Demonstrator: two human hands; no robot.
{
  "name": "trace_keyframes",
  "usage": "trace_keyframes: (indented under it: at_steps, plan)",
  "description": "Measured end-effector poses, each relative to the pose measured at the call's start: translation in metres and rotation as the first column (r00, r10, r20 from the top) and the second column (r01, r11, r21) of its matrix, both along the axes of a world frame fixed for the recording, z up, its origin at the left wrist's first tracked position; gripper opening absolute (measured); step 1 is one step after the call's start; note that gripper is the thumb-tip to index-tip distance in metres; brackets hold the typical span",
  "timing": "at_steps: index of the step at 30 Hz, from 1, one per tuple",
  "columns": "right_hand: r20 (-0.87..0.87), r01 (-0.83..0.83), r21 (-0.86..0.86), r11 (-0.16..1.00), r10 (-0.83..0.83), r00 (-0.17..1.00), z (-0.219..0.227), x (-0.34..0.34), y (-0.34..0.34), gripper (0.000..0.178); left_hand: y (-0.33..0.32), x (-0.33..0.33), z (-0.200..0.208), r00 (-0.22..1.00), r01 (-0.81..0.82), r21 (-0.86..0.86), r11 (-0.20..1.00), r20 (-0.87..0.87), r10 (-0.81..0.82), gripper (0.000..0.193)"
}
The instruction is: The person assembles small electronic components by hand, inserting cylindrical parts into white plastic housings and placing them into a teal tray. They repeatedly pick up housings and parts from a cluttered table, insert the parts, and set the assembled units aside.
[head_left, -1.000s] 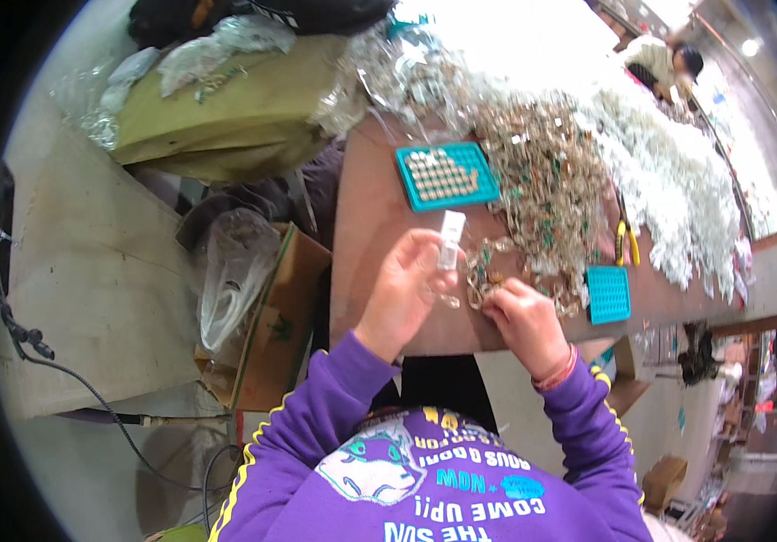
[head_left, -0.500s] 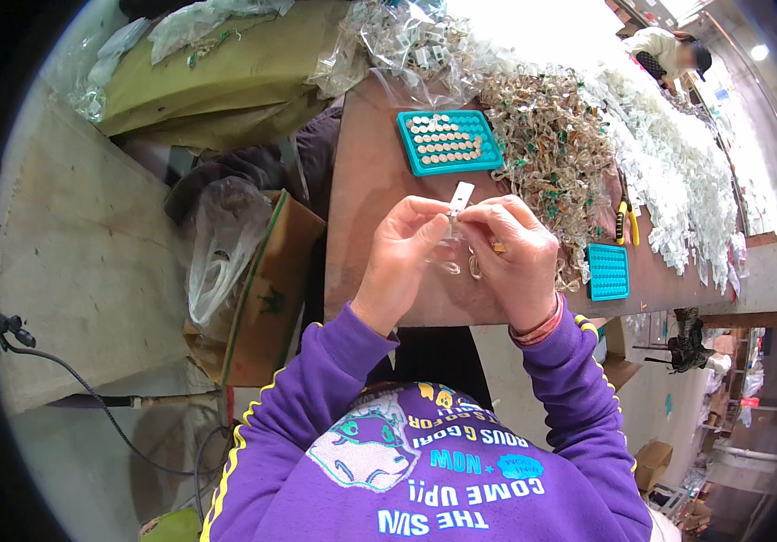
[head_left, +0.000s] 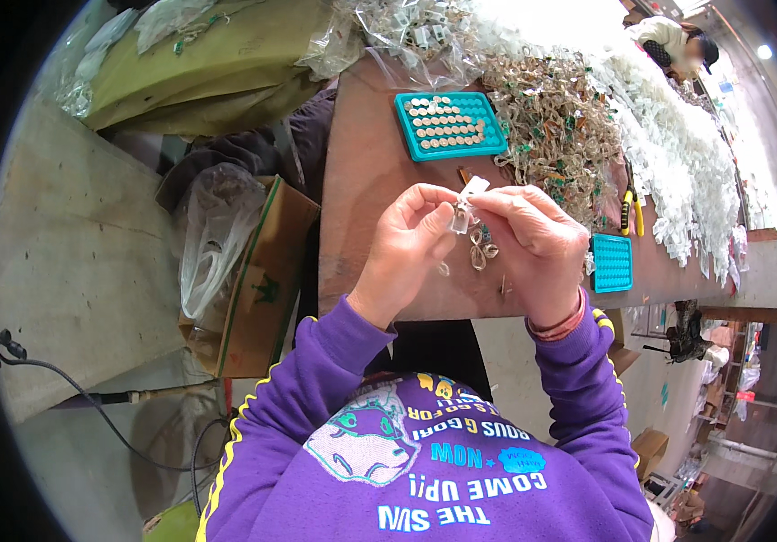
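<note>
A small clear-and-white plastic piece [head_left: 461, 219] is held between my two hands above the near part of the brown table. My left hand [head_left: 402, 244] pinches it from the left with thumb and forefinger. From the right, the fingertips of my right hand [head_left: 538, 239] close on its upper end. What lies inside the pinch is too small to make out. Under the hands, a clear looped strand [head_left: 481, 250] shows in the gap between them. Beyond them stands a teal tray [head_left: 461, 154] with rows of round, pale, coin-like discs.
A tangled heap of clear looped pieces [head_left: 551, 126] lies right of the tray, with a white heap [head_left: 678, 194] behind. Yellow-and-black pliers [head_left: 631, 206] and a second teal tray [head_left: 612, 263] are at right. A cardboard box [head_left: 266, 285] stands left. Another person [head_left: 669, 41] is far right.
The plastic piece has turned, so its clear lower part now shows between my hands. My right hand has shifted slightly right, and the looped strand below is more visible.
</note>
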State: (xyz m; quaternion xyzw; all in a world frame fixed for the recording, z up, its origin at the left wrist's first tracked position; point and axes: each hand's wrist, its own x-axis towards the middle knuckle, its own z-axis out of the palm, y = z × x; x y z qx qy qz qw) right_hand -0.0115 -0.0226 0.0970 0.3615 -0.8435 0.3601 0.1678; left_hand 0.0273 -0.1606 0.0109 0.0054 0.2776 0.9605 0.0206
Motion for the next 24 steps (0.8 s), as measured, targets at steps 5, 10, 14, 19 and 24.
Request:
trace_keyframes:
  at_steps: [5,10,14,19,24]
  plan:
    - [0.155,-0.044,-0.063,0.997,0.053,0.987,-0.01,-0.007,-0.002,0.021,-0.003,-0.001,-0.001,0.999,0.03,-0.003,1.0,0.024,-0.03,0.016]
    - [-0.204,-0.095,0.115,0.989,0.117,0.972,-0.019,0.001,-0.004,0.033,0.001,-0.002,0.003,0.996,-0.037,0.063,0.997,0.087,0.031,0.017]
    - [-0.064,-0.089,-0.075,0.993,0.084,0.994,-0.026,-0.016,-0.005,0.024,0.0,-0.003,0.001,0.989,-0.109,0.083,0.991,0.113,0.099,0.016]
    - [-0.196,0.192,0.161,0.968,-0.16,0.968,-0.034,-0.099,0.008,0.017,-0.005,-0.005,-0.006,0.982,-0.174,0.073,0.982,0.086,0.167,0.013]
    - [-0.217,0.174,0.373,0.911,-0.096,0.971,-0.056,-0.145,0.005,0.014,-0.005,-0.004,-0.01,0.987,-0.151,0.142,0.978,0.067,0.143,0.014]
